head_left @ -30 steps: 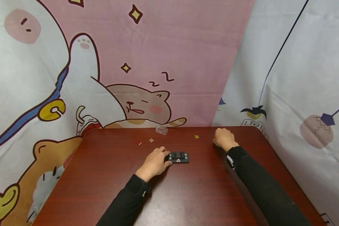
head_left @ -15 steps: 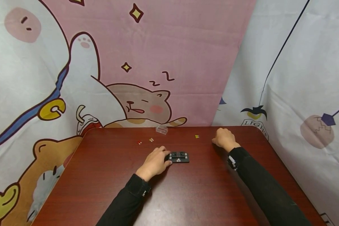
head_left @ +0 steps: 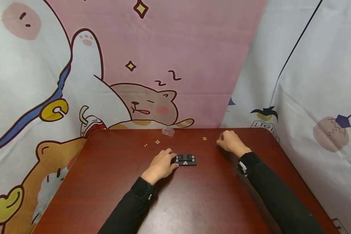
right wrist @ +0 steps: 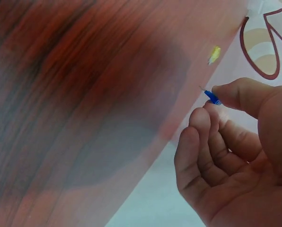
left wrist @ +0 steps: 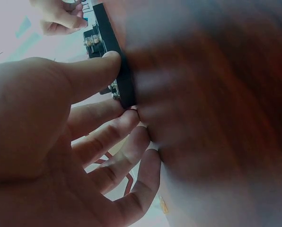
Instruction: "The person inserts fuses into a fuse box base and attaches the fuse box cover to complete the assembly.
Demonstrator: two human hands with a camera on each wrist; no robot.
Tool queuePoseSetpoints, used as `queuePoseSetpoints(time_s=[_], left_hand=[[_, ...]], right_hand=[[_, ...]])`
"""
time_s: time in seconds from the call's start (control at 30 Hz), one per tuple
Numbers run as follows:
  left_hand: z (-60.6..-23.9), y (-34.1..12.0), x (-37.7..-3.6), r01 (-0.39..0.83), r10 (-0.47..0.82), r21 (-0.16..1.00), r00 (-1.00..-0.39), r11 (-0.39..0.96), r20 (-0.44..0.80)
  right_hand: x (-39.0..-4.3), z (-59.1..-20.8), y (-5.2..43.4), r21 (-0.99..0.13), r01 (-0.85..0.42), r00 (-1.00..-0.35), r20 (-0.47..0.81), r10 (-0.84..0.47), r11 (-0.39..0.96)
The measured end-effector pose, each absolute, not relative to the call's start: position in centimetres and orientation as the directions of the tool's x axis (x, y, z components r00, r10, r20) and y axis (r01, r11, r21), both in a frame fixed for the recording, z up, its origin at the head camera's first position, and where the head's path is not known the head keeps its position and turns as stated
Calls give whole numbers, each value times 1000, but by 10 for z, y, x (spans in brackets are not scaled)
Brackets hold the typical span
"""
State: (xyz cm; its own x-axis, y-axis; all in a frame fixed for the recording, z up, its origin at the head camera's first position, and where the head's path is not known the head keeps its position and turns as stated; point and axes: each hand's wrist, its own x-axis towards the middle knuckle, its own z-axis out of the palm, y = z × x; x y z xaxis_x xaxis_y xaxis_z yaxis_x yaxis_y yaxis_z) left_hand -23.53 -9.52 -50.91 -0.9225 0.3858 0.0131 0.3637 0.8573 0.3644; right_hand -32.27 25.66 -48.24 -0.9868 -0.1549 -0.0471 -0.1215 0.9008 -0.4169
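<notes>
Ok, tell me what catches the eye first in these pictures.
The bright cartoon cloth behind the dark red table stands out first. At mid-table the left hand grips the end of a small black block. Farther right, the right hand pinches a tiny blue piece, with a small yellow piece lying close by.

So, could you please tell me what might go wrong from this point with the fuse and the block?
1. The right hand pinches the small blue fuse only at its fingertips, so it could slip and drop onto the table.
2. The left hand holds just one end of the black fuse block; pressing on it might tilt or slide it.
3. Loose fuses nearby could get knocked away.
</notes>
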Motion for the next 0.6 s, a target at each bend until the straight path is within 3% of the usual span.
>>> queuePoseSetpoints(time_s=[0.2,0.6], left_hand=[[-509,-96,-237,359,383,363,-924,860,8],[-509,-96,-236,362,386,366,-922,857,8]], right_hand=[[-318,-473,244,-394,-206,-977,26,-213,896],[-303,-458,209,-383,-295,-952,33,-306,875]])
